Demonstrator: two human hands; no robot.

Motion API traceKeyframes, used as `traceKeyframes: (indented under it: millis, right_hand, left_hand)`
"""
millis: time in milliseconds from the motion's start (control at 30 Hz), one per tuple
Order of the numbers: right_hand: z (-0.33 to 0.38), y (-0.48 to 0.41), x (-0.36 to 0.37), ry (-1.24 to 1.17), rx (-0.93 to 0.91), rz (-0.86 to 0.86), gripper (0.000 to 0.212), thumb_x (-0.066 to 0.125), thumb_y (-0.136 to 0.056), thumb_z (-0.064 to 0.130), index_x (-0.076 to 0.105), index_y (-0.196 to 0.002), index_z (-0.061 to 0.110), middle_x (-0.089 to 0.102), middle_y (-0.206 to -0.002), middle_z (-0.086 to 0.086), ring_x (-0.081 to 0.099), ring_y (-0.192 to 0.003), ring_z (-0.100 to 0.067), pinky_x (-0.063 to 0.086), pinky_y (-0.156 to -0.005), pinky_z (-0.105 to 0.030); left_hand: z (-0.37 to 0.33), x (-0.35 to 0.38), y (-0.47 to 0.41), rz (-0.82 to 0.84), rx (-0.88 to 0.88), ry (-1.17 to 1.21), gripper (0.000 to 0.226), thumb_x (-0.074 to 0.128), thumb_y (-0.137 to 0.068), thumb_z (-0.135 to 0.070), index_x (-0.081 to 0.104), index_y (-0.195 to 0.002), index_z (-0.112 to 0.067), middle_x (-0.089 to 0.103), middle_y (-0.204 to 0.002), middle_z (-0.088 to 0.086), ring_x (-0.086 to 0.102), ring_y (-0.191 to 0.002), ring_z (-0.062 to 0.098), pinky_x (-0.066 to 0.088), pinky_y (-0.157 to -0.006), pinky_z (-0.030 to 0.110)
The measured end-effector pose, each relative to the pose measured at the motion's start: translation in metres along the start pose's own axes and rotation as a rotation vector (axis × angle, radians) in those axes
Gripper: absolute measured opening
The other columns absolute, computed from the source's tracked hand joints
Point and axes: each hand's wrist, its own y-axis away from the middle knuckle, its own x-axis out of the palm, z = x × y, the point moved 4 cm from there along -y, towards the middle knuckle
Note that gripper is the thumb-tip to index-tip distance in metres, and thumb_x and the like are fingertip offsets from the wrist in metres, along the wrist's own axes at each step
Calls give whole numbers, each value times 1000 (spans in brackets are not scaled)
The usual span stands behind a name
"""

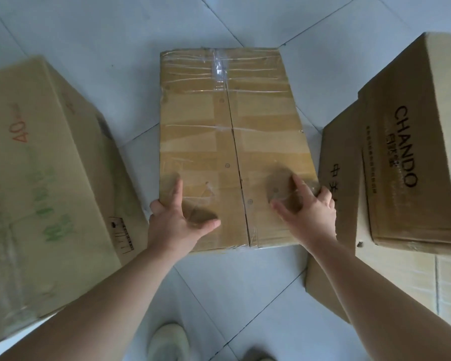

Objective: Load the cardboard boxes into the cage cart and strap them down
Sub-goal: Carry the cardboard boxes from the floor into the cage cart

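1. Writing: "CHANDO" in black on the CHANDO box (414,152), right, smaller print beneath unreadable; red "40" and blurred green characters on the left box (37,178); red characters, partly hidden, on the lower box (336,165) under the CHANDO box.
2. Surroundings: pale tiled floor (102,48); shoes (167,342) at bottom edge. Left box and right stack flanking the box (232,142), apart from it.
3. Box: flat on floor, centre, clear tape (219,66) across top and seam, no legible print.
4. Left hand (177,220): grasping near-left corner, thumb and forefinger on top, other fingers over side edge.
5. Right hand (307,204): grasping near-right corner likewise, fingers bent over right edge.
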Motion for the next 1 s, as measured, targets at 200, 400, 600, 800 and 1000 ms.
traceKeyframes:
  millis: [200, 400, 600, 800, 1000]
  right_hand:
    - [47, 45, -80, 33, 3, -21, 76, 53, -72, 75, 37, -138, 42, 37, -138, -15, 36, -128, -30, 33, -108, -42]
    - [99, 114, -159, -1, -54, 1, 70, 52, -70, 75, 41, -133, 48, 39, -135, -10, 41, -124, -28, 39, -104, -44]
    - [174, 186, -253, -2, -255, -24, 66, 54, -73, 72, 42, -133, 47, 38, -138, -9, 38, -127, -29, 37, -105, -42]
    - [255, 276, -349, 56, -535, -29, 63, 51, -73, 72, 44, -129, 47, 40, -134, -10, 40, -123, -29, 37, -103, -40]
    - [318, 386, -413, 85, -779, -8, 65, 51, -70, 73, 44, -129, 47, 39, -134, -13, 43, -120, -30, 38, -102, -40]
  left_hand:
    - [-36, -88, 48, -42, -33, 24, 116, 71, -51, -77, 14, -148, -47, 33, -137, 12, 46, -122, 30, 41, -98, 36]
    - [-60, -182, 136, -93, -59, 68, 112, 75, -51, -72, 26, -147, -41, 38, -135, 12, 46, -124, 30, 40, -102, 35]
    - [-74, -280, 244, -241, -117, 138, 110, 74, -52, -72, 24, -146, -43, 34, -139, 11, 44, -126, 29, 39, -102, 35]
    - [-78, -364, 386, -403, -220, 286, 109, 71, -56, -74, 17, -146, -47, 32, -135, 4, 48, -121, 26, 44, -98, 38]
    - [-64, -422, 533, -602, -313, 395, 106, 70, -56, -75, 19, -144, -47, 32, -129, 0, 53, -110, 23, 49, -89, 36]
